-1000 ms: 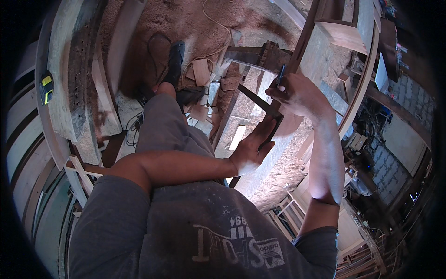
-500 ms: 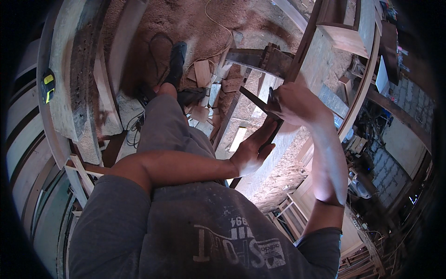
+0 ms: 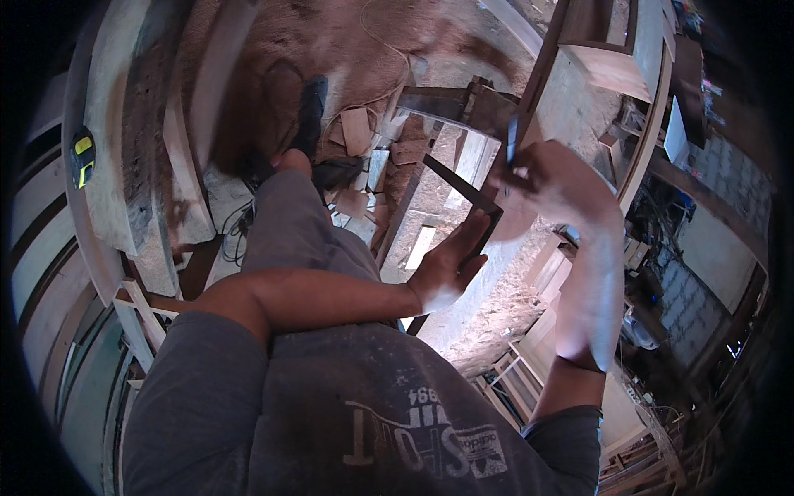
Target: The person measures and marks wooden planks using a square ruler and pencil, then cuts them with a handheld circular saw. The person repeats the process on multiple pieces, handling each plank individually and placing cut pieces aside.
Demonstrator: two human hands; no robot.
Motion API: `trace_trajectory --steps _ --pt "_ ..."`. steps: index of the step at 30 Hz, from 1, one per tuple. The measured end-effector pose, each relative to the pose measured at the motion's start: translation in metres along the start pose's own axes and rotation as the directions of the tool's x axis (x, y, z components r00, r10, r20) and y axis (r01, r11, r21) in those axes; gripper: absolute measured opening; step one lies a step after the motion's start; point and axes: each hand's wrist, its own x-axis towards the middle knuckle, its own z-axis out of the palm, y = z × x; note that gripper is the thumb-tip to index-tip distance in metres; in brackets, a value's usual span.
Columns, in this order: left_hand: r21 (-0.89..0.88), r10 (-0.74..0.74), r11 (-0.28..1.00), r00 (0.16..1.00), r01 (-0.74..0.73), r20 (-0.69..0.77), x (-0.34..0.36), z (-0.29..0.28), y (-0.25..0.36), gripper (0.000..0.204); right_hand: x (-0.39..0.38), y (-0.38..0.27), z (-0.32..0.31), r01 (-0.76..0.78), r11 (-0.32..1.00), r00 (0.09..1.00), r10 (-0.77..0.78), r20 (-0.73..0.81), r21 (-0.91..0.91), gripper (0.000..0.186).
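A dark L-shaped piece (image 3: pixel 456 182), in outline like a try square, stands over the plank by my lap. My left hand (image 3: pixel 447 269) grips its lower arm, fingers stretched along one side and the thumb on the other. Just right of the corner, apart from it, is my right hand (image 3: pixel 552 180), its fingers closed around a slim, bluish tool (image 3: pixel 512 142) that points away from me. Motion blurs the tool, so its kind is unclear. Beneath both hands runs a long pale board (image 3: pixel 562 107), dusted with sawdust lower down.
Wood offcuts (image 3: pixel 356 132) lie near my foot on the sawdust-covered floor. A yellow and black tape measure (image 3: pixel 83 159) rests on the stacked timbers (image 3: pixel 116 107) at left. A cable (image 3: pixel 405 70) crosses the floor. Wooden frames (image 3: pixel 608 70) stand at upper right.
My right hand has drawn back to the right, off the L-shaped piece, and the slim tool now shows above its fingers. The left hand and the L-shaped piece stay nearly in place.
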Motion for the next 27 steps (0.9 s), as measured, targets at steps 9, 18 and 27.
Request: trace_trajectory --steps 9,18,27 --pt "0.081 0.082 0.994 0.996 -0.079 -0.034 0.033 0.002 0.004 0.076 -0.006 0.02 -0.011 0.033 0.969 0.912 0.071 -0.404 0.246 0.047" --pt "0.022 0.048 0.999 0.999 -0.048 -0.026 0.045 0.001 0.009 0.074 0.007 0.031 0.002 0.09 0.941 0.921 0.046 -0.386 0.326 0.044" --pt "0.034 0.025 0.999 1.0 -0.025 -0.009 0.044 0.0 0.009 0.073 0.009 0.025 -0.006 -0.035 0.965 0.947 0.115 -0.301 0.259 0.047"
